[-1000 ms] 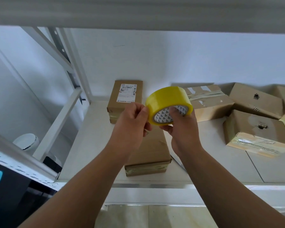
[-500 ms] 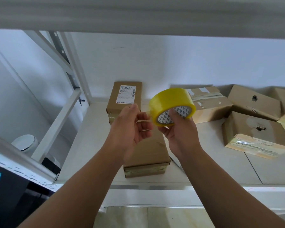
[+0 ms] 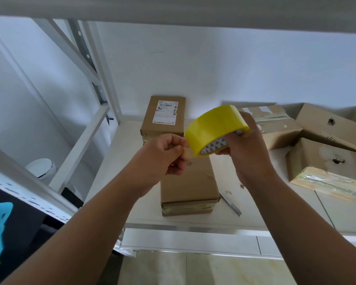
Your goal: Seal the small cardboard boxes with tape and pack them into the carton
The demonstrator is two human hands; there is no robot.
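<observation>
The left hand (image 3: 166,155) now pinches the end of the tape roll (image 3: 213,128).

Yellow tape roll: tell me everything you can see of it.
The yellow tape roll is a wide ring of glossy yellow tape on a core printed with black triangles on white. It is held tilted in the air above a small cardboard box on the shelf. The right hand grips its core and far rim; the left hand pinches its lower-left edge, apparently the free end.
</observation>
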